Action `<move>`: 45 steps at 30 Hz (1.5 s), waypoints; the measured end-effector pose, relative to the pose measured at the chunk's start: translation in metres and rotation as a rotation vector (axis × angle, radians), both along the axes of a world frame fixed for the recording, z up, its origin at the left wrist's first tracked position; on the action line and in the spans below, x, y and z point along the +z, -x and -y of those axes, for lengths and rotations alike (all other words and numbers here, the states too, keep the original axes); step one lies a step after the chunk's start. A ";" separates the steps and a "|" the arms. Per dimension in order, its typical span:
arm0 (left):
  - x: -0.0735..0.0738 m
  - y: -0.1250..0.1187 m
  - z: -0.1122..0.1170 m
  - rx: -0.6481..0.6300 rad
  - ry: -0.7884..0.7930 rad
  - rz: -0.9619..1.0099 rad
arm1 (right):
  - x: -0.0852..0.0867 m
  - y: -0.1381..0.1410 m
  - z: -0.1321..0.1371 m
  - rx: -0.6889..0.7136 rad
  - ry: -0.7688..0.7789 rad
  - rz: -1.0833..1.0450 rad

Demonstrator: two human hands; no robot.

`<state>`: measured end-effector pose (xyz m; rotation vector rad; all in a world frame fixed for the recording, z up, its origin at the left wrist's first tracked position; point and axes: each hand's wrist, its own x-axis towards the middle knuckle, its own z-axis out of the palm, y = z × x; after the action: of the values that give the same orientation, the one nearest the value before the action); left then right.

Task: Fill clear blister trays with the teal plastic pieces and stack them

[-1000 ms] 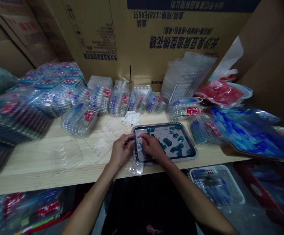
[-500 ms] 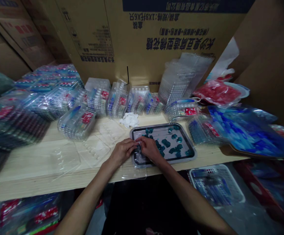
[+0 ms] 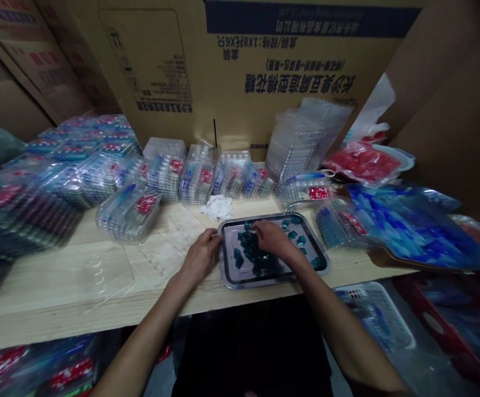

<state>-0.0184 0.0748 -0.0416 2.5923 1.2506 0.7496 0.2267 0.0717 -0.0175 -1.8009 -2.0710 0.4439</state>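
Right hand [image 3: 275, 241] is over the metal tray [image 3: 240, 279], fingers bent down at the teal translucent packets [image 3: 247, 242]; can't tell if it grips one. Packets lie inside the tray, bunched toward its left half. Left hand [image 3: 201, 256] loosely curled at the tray's left rim; contact unclear. Crumpled white tissue [image 3: 218, 207] sits just behind the tray.

Teal pieces [image 3: 247, 242] – loose (many clustered) – in shallow tray [image 3: 260, 281].

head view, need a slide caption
Right hand over teal pieces in a tray, left hand beside its rim, stacked packs behind.
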 end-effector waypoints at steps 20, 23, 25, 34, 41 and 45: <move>0.048 -0.064 0.022 0.118 1.271 1.308 | 0.021 0.031 0.038 0.142 -0.309 -0.448; 0.050 -0.062 0.019 0.122 1.262 1.318 | 0.019 0.030 0.031 0.073 -0.289 -0.425; 0.049 -0.065 0.015 0.137 1.227 1.312 | 0.015 0.029 0.025 -0.009 -0.236 -0.412; 0.041 -0.080 0.013 0.168 1.333 1.322 | 0.006 0.032 0.023 -0.302 -0.261 -0.319; 0.036 -0.089 0.020 0.206 0.973 1.118 | 0.004 0.017 0.022 -0.206 -0.240 -0.405; 0.041 -0.093 0.016 0.106 0.996 1.182 | 0.007 0.012 0.027 0.006 -0.259 -0.460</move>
<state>0.0751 0.0584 -0.0004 0.9699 0.9253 1.0365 0.2144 0.0450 -0.0108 -1.3880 -1.7250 0.5096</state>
